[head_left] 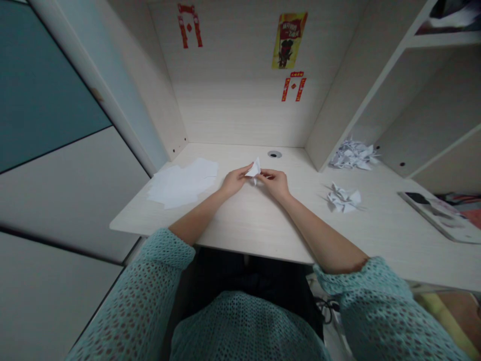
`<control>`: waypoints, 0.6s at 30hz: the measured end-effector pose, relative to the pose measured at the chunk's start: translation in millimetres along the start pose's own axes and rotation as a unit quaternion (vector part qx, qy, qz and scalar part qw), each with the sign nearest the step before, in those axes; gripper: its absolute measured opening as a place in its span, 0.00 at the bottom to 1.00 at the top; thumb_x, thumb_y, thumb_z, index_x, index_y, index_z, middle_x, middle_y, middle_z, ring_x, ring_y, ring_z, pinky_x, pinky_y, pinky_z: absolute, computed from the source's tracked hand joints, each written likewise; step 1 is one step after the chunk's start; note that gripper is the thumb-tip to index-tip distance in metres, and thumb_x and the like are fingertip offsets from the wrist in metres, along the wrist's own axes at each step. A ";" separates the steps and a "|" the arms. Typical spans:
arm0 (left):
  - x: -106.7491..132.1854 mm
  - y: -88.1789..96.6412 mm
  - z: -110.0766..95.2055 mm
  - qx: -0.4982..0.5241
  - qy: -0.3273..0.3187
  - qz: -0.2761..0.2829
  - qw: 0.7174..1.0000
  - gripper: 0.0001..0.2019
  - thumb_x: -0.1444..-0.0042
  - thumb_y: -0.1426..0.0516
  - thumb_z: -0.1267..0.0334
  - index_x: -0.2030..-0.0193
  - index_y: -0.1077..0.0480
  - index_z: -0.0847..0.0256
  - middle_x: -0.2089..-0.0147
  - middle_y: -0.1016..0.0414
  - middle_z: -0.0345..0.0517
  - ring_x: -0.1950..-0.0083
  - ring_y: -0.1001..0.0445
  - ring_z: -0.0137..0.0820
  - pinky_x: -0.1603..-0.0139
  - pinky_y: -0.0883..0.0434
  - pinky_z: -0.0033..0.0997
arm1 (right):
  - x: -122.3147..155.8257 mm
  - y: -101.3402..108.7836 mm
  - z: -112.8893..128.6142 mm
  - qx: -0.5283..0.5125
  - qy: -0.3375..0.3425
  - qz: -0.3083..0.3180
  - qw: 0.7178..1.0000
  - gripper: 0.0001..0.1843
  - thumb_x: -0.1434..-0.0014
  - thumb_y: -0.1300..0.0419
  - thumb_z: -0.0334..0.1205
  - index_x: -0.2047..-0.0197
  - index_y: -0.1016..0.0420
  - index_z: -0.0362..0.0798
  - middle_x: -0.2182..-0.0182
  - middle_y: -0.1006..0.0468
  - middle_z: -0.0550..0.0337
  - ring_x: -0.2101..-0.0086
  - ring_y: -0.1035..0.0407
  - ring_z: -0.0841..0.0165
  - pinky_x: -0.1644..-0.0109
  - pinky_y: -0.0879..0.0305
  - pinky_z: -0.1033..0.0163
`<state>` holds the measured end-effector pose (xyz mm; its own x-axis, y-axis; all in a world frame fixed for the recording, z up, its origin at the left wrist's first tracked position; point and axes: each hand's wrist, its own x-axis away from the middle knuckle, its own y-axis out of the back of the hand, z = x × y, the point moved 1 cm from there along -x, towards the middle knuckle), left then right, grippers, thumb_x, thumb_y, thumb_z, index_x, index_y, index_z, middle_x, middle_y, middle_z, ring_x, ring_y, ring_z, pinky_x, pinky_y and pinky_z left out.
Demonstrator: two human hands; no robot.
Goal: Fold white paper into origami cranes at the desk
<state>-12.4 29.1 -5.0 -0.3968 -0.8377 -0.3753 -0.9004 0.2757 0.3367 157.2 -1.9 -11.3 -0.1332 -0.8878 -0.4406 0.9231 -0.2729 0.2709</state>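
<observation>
A small piece of folded white paper (254, 169) is held up just above the middle of the desk. My left hand (236, 180) pinches its left side between thumb and fingers. On the other side, my right hand (275, 183) is closed on the paper's right edge, fingers curled inward. Flat white sheets (182, 183) lie spread to the left of my left hand. To the right of my right arm sits a small heap of folded paper pieces (342, 197). The exact shape of the held paper is partly hidden by my fingers.
A larger pile of folded paper (353, 154) lies farther back beside the upright partition (340, 100). A white flat case or box (439, 215) rests on the right of the desk (244, 225). A round cable hole (274, 154) is near the back panel.
</observation>
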 end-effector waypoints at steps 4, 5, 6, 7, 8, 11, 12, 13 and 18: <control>3.3 1.8 -1.2 -0.082 -0.039 0.004 0.996 0.32 0.52 0.37 0.67 0.38 0.37 0.53 0.43 0.29 0.49 0.46 0.27 0.35 0.49 0.28 0.34 | -0.4 -2.1 -7.0 -0.019 0.005 0.012 1.000 0.18 0.50 0.37 0.47 0.59 0.18 0.47 0.65 0.17 0.55 0.70 0.25 0.64 0.64 0.32 0.62; 4.1 1.5 -2.0 -0.096 -0.049 0.005 0.994 0.34 0.53 0.35 0.64 0.38 0.38 0.53 0.43 0.29 0.50 0.46 0.27 0.36 0.51 0.27 0.33 | -0.3 -2.2 -7.6 -0.019 0.007 0.013 1.000 0.17 0.50 0.37 0.47 0.59 0.18 0.47 0.65 0.17 0.55 0.70 0.25 0.63 0.64 0.32 0.62; 4.9 0.9 -3.2 -0.110 -0.057 0.002 0.992 0.35 0.54 0.35 0.62 0.38 0.38 0.53 0.43 0.30 0.51 0.46 0.27 0.36 0.52 0.26 0.32 | -0.1 -2.2 -7.7 -0.015 0.008 0.012 1.000 0.17 0.50 0.37 0.47 0.59 0.18 0.47 0.65 0.17 0.55 0.69 0.24 0.63 0.64 0.31 0.61; 5.6 0.2 -4.8 -0.123 -0.062 -0.002 0.990 0.35 0.54 0.34 0.60 0.38 0.38 0.53 0.43 0.30 0.51 0.46 0.27 0.36 0.52 0.26 0.32 | 0.2 -1.9 -7.2 -0.008 0.007 0.011 1.000 0.17 0.50 0.37 0.47 0.59 0.18 0.47 0.66 0.17 0.55 0.69 0.24 0.62 0.64 0.31 0.61; 6.4 -0.4 -6.8 -0.136 -0.063 -0.009 0.989 0.35 0.54 0.35 0.58 0.38 0.38 0.53 0.43 0.29 0.51 0.46 0.27 0.36 0.51 0.27 0.33 | 0.6 -1.6 -6.3 0.003 0.005 0.009 1.000 0.16 0.50 0.37 0.46 0.60 0.18 0.47 0.67 0.17 0.55 0.69 0.24 0.62 0.64 0.31 0.61; 9.1 -1.7 -14.6 -0.178 -0.054 -0.027 0.982 0.33 0.51 0.36 0.55 0.37 0.38 0.52 0.44 0.27 0.49 0.50 0.24 0.36 0.49 0.28 0.34 | 1.7 -0.7 -2.6 0.029 0.002 0.003 1.000 0.15 0.49 0.37 0.45 0.60 0.18 0.47 0.67 0.17 0.54 0.69 0.23 0.60 0.64 0.31 0.61; 10.1 -1.6 -17.5 -0.191 -0.050 -0.035 0.980 0.32 0.49 0.37 0.53 0.37 0.38 0.51 0.45 0.26 0.48 0.50 0.24 0.37 0.49 0.28 0.34 | 2.0 -0.5 -1.5 0.034 0.001 0.002 0.999 0.15 0.49 0.37 0.45 0.60 0.18 0.47 0.67 0.17 0.54 0.68 0.23 0.60 0.64 0.31 0.60; 11.1 -1.3 -20.3 -0.203 -0.046 -0.042 0.977 0.31 0.48 0.38 0.53 0.37 0.38 0.50 0.46 0.25 0.47 0.50 0.23 0.37 0.49 0.28 0.34 | 2.3 -0.4 -0.5 0.036 0.001 0.003 0.999 0.15 0.49 0.37 0.45 0.60 0.18 0.47 0.67 0.17 0.54 0.68 0.23 0.60 0.64 0.31 0.60; 14.8 1.3 -29.3 -0.275 -0.060 -0.045 0.959 0.23 0.43 0.42 0.54 0.40 0.35 0.44 0.47 0.24 0.40 0.51 0.23 0.35 0.51 0.28 0.32 | 3.7 -1.1 2.8 0.039 0.001 0.010 0.999 0.15 0.49 0.38 0.44 0.60 0.18 0.46 0.67 0.17 0.52 0.68 0.23 0.59 0.64 0.31 0.61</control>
<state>-14.2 3.2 15.2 -0.3696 -0.7766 -0.5101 -0.7151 -0.1128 0.6898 154.7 -5.9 -10.8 -0.1150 -0.8926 -0.4360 0.8950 -0.2836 0.3444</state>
